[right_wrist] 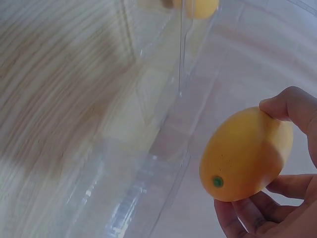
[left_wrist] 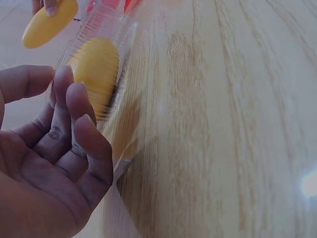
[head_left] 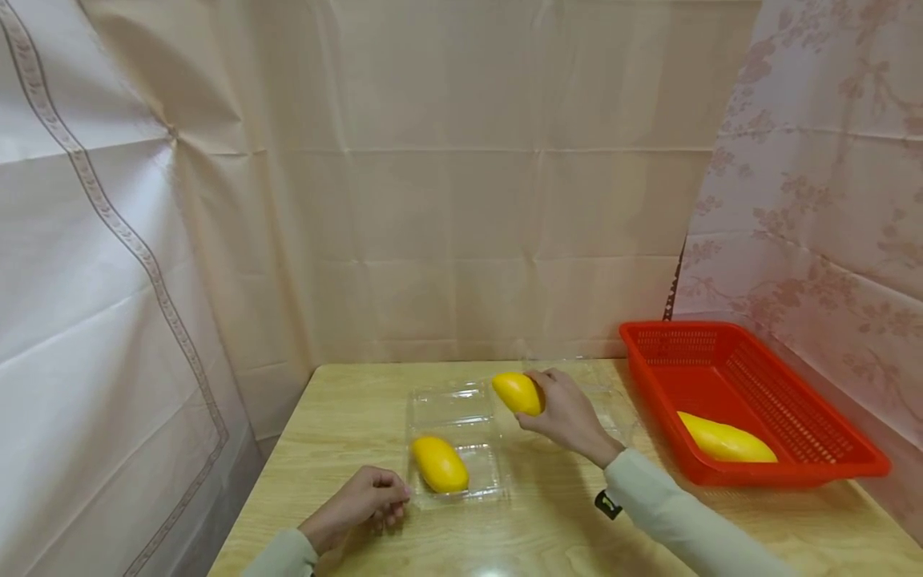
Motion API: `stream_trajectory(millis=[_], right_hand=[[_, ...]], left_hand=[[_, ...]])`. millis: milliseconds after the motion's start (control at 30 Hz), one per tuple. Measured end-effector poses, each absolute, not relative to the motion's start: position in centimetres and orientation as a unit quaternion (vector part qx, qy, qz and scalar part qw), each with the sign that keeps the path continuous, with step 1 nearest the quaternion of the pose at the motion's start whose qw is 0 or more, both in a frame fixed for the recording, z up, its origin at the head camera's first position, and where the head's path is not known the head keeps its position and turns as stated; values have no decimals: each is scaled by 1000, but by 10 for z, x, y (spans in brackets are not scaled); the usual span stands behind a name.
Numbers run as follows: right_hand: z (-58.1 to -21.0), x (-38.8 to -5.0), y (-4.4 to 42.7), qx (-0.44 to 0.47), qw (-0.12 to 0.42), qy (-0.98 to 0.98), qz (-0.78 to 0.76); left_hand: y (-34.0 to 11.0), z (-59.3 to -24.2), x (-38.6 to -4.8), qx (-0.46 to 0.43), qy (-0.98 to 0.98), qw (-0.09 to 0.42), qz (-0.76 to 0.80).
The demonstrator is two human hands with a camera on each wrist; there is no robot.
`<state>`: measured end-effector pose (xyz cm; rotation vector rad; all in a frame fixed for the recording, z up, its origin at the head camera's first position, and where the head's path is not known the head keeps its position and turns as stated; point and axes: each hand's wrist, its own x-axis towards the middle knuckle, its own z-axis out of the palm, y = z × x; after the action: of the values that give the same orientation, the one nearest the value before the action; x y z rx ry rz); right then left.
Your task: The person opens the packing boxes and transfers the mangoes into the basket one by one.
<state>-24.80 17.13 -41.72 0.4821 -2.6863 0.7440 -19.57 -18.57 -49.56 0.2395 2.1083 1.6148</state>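
Observation:
In the head view my right hand (head_left: 566, 413) grips a yellow mango (head_left: 517, 393) above the right edge of a clear plastic container (head_left: 454, 433). The right wrist view shows the held mango (right_wrist: 245, 156) with a small green spot at one end, thumb on one side and fingers on the other. Another mango (head_left: 441, 465) lies in the near part of the container, slightly tilted. My left hand (head_left: 368, 501) is at the container's near left corner, thumb and forefinger pinching its edge. In the left wrist view the mango (left_wrist: 101, 69) shows through the ribbed plastic wall.
A red plastic basket (head_left: 829, 437) with perforated sides stands on the right of the wooden table (head_left: 310, 433), a yellow mango (head_left: 727, 441) inside it. The container's clear lid (head_left: 613, 405) lies behind my right hand. Cloth curtains (head_left: 447, 200) hang around the table.

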Motion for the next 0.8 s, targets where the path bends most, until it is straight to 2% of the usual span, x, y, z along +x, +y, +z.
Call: stream_trajectory(millis=[300,800], right_hand=[[-411,-251,192,148,148,-943,258],[-409,-258,215,153,178,-940,247]], left_hand=[[-185,-494,-195,78,768,239,589],[-185,-494,-194,79,765,239,593]])
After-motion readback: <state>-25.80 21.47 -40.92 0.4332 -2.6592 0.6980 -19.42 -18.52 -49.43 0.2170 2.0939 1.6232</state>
